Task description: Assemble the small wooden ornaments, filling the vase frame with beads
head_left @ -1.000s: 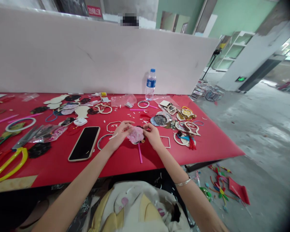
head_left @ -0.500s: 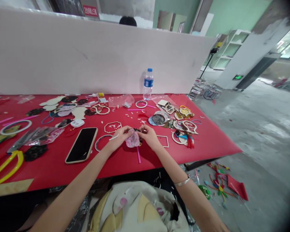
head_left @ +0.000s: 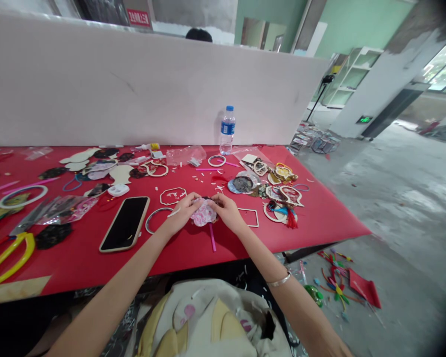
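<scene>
Flatter now than a moment ago, the pink gauze point(head_left: 204, 214) sits pinched between left hand point(head_left: 181, 213) and right hand point(head_left: 227, 212), just above the tabletop point(head_left: 319, 218) — light, soft, slippery (best held by its edges, not the middle).

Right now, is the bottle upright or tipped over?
Upright: the bottle stands on its base on the red table, its blue cap on top.
</scene>
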### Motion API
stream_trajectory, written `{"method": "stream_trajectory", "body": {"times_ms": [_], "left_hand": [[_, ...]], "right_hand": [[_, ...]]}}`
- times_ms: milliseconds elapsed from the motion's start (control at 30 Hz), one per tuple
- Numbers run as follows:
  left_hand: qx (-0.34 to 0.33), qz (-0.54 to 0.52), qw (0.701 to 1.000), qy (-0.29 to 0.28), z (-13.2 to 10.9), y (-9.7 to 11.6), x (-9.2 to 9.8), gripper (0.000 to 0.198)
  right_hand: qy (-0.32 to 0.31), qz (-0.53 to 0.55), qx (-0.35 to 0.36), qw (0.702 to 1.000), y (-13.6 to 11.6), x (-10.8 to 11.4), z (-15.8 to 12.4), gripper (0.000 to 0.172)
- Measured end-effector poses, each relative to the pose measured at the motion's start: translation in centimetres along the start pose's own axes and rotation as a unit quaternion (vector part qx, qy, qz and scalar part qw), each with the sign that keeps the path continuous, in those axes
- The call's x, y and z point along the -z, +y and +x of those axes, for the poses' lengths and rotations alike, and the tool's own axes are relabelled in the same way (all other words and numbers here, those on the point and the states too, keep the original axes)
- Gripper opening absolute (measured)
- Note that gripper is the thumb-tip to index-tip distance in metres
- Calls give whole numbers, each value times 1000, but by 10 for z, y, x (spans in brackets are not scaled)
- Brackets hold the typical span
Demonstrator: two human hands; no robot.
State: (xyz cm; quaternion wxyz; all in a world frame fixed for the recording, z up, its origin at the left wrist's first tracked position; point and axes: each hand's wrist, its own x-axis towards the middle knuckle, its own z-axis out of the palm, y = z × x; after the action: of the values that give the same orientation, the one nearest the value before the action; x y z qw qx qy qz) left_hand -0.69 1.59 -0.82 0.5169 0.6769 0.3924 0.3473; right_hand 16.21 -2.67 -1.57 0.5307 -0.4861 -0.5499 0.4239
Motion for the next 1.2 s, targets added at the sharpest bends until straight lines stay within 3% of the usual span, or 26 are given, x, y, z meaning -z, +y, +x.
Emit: {"method": "stream_trajectory", "body": {"times_ms": [100, 267, 633, 1067, 1200], "left_hand": [[-6, -23, 1000, 7, -3, 4, -2, 34], [33, -27, 998, -48, -9, 11, -5, 41], [26, 17, 999, -30, -10, 13, -5, 36], [1, 50, 998, -23, -4, 8, -1, 47], [7, 38, 999, -14, -4, 9, -1, 49]], "right_hand": [[6, -22, 13, 1000, 2, 1, 0, 25], [18, -33, 20, 999, 0, 3, -2, 27], [13, -26, 6, 1000, 0, 2, -1, 23], [-14, -29, 15, 999, 1, 2, 0, 19], [0, -90, -8, 996, -7, 19, 4, 19]]}}
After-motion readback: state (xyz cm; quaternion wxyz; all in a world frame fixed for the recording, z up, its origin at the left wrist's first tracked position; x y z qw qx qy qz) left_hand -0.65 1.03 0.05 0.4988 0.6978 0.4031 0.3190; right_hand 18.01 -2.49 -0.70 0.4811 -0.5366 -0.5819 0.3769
